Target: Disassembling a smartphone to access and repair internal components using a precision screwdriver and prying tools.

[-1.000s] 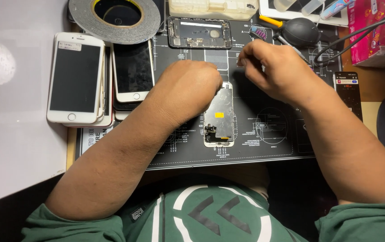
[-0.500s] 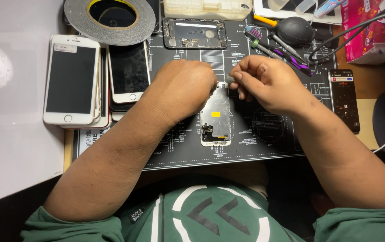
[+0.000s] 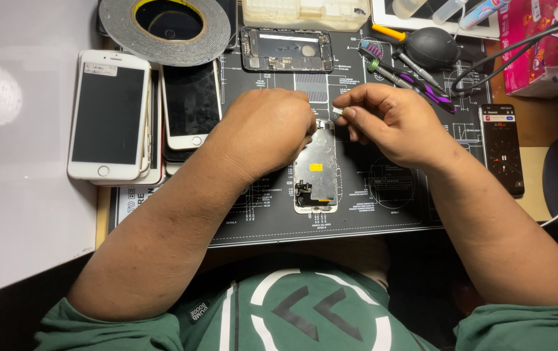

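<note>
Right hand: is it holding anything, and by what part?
Yes. The right hand pinches a tiny pale part between thumb and forefinger; which end cannot be told. The left hand rests on the phone screen panel.

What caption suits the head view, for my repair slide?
Left hand steadies a phone screen assembly on a dark repair mat; right hand pinches a small part above it.

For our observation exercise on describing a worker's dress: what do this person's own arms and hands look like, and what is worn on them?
Both hands, left hand and right hand, are bare: no gloves, rings or watch show. The forearms are uncovered. Green sleeves are pushed up near the elbows; the left one carries a small dark tag. They match a green top with a white emblem.
</note>
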